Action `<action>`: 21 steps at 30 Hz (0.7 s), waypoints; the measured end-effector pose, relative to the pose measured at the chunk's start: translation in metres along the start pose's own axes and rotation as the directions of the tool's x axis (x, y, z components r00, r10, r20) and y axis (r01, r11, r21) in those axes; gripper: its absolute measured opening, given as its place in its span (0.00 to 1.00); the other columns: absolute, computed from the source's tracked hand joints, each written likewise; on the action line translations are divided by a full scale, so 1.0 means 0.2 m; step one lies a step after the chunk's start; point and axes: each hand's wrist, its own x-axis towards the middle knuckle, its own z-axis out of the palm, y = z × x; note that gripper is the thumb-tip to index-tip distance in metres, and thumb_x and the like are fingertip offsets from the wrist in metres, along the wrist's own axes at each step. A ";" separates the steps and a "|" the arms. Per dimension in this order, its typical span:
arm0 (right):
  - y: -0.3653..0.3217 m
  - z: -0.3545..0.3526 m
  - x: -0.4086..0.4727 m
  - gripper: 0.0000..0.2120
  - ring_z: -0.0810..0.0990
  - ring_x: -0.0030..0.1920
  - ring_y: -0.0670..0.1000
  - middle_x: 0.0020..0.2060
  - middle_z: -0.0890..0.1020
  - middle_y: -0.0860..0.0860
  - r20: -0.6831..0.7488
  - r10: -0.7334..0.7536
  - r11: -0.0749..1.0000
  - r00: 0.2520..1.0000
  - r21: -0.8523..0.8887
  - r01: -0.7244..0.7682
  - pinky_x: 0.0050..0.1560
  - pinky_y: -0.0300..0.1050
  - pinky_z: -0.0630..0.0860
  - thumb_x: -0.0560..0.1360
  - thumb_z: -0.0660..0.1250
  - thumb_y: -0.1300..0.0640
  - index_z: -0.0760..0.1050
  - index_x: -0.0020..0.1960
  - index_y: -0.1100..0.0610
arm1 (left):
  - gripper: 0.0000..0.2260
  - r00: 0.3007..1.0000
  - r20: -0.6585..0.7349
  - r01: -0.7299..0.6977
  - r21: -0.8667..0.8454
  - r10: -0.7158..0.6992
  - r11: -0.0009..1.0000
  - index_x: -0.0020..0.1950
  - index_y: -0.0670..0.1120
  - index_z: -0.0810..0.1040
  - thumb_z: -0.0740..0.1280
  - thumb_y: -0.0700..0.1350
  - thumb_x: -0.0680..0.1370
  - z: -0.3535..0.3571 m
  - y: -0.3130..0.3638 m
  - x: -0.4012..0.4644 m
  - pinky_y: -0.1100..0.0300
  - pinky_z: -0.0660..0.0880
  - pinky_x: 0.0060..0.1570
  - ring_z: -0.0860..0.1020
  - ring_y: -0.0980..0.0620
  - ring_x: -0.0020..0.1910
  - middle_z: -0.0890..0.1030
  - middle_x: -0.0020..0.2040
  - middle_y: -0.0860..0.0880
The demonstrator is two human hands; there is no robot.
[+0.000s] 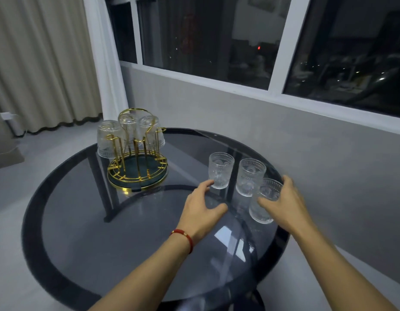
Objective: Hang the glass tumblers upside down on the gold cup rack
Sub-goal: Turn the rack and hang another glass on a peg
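Note:
The gold cup rack stands at the table's far left with three glass tumblers hung upside down on its pegs. Three more tumblers stand upright at the right: the farthest one, a middle one and the nearest one. My right hand is wrapped around the nearest tumbler by the table's right edge. With its fingers spread, my left hand hovers just in front of the farthest tumbler, fingertips almost touching its base, holding nothing.
The round dark glass table has a black rim, and its legs show through the top. A grey wall and window sill run close behind the right side. Curtains hang at the far left over a grey floor.

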 end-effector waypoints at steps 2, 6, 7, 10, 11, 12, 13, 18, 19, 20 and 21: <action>0.05 0.02 0.01 0.50 0.71 0.75 0.62 0.79 0.68 0.59 0.006 0.011 0.999 1.000 0.043 -0.011 0.68 0.57 0.72 0.72 0.78 0.51 0.51 0.84 0.58 | 0.29 0.999 0.017 -0.045 0.057 0.044 0.997 0.73 0.57 0.68 0.71 0.51 0.73 0.03 0.01 -0.02 0.58 0.66 0.63 0.68 0.54 0.70 0.74 0.69 0.52; 0.12 0.06 0.02 0.44 0.75 0.60 0.52 0.68 0.77 0.52 0.028 0.050 0.977 0.998 0.207 -0.055 0.57 0.50 0.72 0.69 0.82 0.48 0.63 0.77 0.54 | 0.30 0.998 0.055 -0.044 0.014 0.043 0.999 0.72 0.59 0.68 0.72 0.52 0.71 0.06 0.03 -0.03 0.60 0.68 0.61 0.69 0.57 0.68 0.73 0.68 0.54; 0.13 0.05 0.03 0.42 0.74 0.58 0.51 0.66 0.77 0.50 0.034 0.037 0.977 0.999 0.209 -0.044 0.56 0.49 0.72 0.67 0.82 0.46 0.65 0.74 0.53 | 0.29 0.997 0.060 -0.039 0.004 0.039 0.999 0.72 0.59 0.69 0.72 0.53 0.71 0.06 0.03 -0.03 0.64 0.67 0.58 0.70 0.58 0.67 0.74 0.67 0.55; 0.14 0.02 0.02 0.43 0.77 0.59 0.50 0.63 0.79 0.47 0.077 -0.041 0.990 0.996 0.136 0.030 0.56 0.49 0.74 0.63 0.82 0.40 0.69 0.71 0.52 | 0.30 0.993 0.104 -0.045 -0.027 0.047 0.999 0.70 0.59 0.70 0.76 0.53 0.70 0.06 0.02 -0.02 0.65 0.72 0.58 0.73 0.60 0.66 0.75 0.64 0.58; 0.13 0.01 0.01 0.43 0.78 0.59 0.49 0.62 0.80 0.45 0.113 -0.080 0.992 0.990 0.109 0.068 0.57 0.49 0.75 0.62 0.82 0.38 0.70 0.71 0.50 | 0.32 0.991 0.122 -0.050 -0.032 0.054 0.998 0.70 0.59 0.70 0.77 0.54 0.69 0.06 0.01 -0.02 0.62 0.74 0.59 0.73 0.60 0.65 0.75 0.63 0.60; 0.12 0.00 0.00 0.43 0.80 0.59 0.47 0.60 0.81 0.43 0.159 -0.124 0.990 0.979 0.089 0.111 0.57 0.48 0.76 0.60 0.81 0.36 0.71 0.69 0.48 | 0.34 0.988 0.141 -0.054 -0.034 0.058 0.998 0.71 0.60 0.70 0.78 0.56 0.68 0.06 0.01 -0.01 0.60 0.74 0.60 0.73 0.60 0.64 0.74 0.63 0.61; 0.11 0.00 -0.02 0.42 0.80 0.59 0.45 0.59 0.81 0.41 0.208 -0.169 0.985 0.964 0.078 0.156 0.58 0.47 0.77 0.59 0.81 0.34 0.72 0.68 0.46 | 0.36 0.985 0.160 -0.052 -0.036 0.057 0.998 0.71 0.60 0.69 0.79 0.58 0.66 0.06 0.02 -0.01 0.59 0.75 0.61 0.74 0.61 0.64 0.74 0.63 0.62; 0.01 0.12 -0.07 0.39 0.82 0.60 0.40 0.59 0.83 0.40 0.401 -0.322 0.946 0.858 0.167 0.277 0.63 0.48 0.81 0.60 0.82 0.42 0.71 0.67 0.42 | 0.51 0.985 0.171 -0.039 0.059 0.029 0.997 0.78 0.57 0.61 0.78 0.69 0.60 0.03 0.02 -0.02 0.58 0.73 0.64 0.74 0.57 0.65 0.76 0.68 0.57; -0.02 0.15 -0.07 0.39 0.82 0.61 0.40 0.59 0.83 0.40 0.419 -0.348 0.936 0.839 0.198 0.290 0.63 0.48 0.81 0.60 0.83 0.44 0.71 0.67 0.43 | 0.51 0.989 0.142 -0.045 0.101 0.030 0.994 0.77 0.57 0.62 0.77 0.70 0.59 0.01 0.03 -0.02 0.57 0.73 0.65 0.74 0.56 0.65 0.77 0.66 0.57; -0.04 0.18 -0.06 0.39 0.82 0.61 0.40 0.60 0.83 0.40 0.436 -0.369 0.927 0.820 0.237 0.291 0.64 0.47 0.80 0.60 0.84 0.45 0.71 0.68 0.43 | 0.49 0.994 0.109 -0.045 0.139 0.029 0.989 0.76 0.56 0.65 0.77 0.70 0.59 -0.02 0.03 -0.01 0.55 0.74 0.64 0.75 0.55 0.64 0.78 0.64 0.56; -0.07 0.20 -0.05 0.40 0.82 0.62 0.40 0.61 0.84 0.41 0.460 -0.390 0.916 0.798 0.284 0.284 0.64 0.48 0.80 0.61 0.84 0.47 0.72 0.68 0.44 | 0.47 0.997 0.075 -0.037 0.168 0.024 0.985 0.73 0.55 0.69 0.78 0.69 0.58 -0.06 0.03 -0.01 0.53 0.77 0.63 0.77 0.55 0.62 0.80 0.62 0.56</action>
